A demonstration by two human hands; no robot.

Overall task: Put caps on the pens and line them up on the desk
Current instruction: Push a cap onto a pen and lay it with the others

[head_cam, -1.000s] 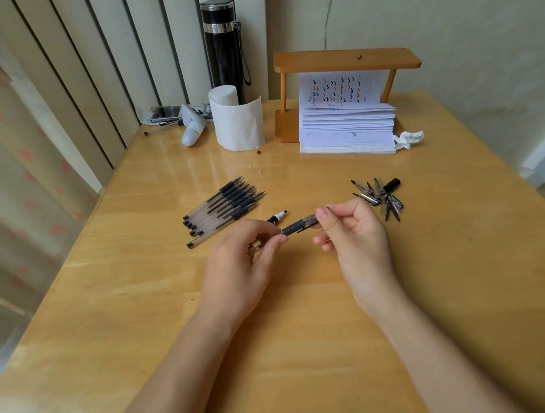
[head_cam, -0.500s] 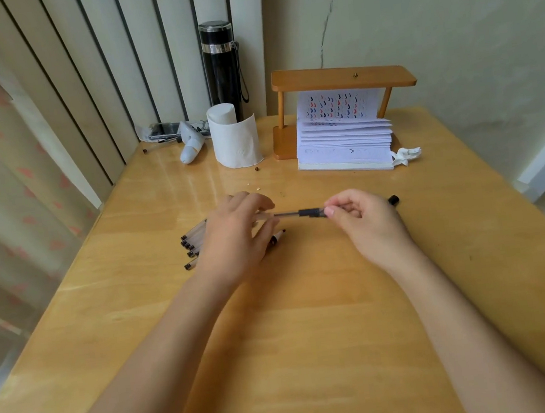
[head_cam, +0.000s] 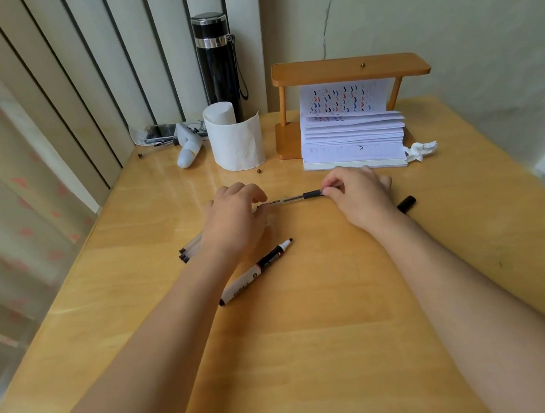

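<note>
A clear pen with a black grip (head_cam: 294, 198) is held level between both hands, above the desk (head_cam: 314, 338). My left hand (head_cam: 235, 219) pinches its left end. My right hand (head_cam: 359, 195) pinches its right end by the grip. My left hand and forearm hide most of the row of capped pens (head_cam: 188, 247); only their left ends show. A thick white and black marker (head_cam: 255, 273) lies uncapped on the desk just under my left wrist. A black cap (head_cam: 406, 204) pokes out from behind my right wrist; the other loose caps are hidden.
At the back stand a black flask (head_cam: 217, 65), a white paper roll (head_cam: 235, 138), a wooden stand (head_cam: 347, 70) over a stack of paper (head_cam: 352, 141), and a crumpled tissue (head_cam: 420, 150). Small clutter (head_cam: 170, 136) sits back left. The desk's left edge runs along a curtain.
Both hands have moved away from me with the pen. The view has tilted so the marker under my left wrist is now uncovered.
</note>
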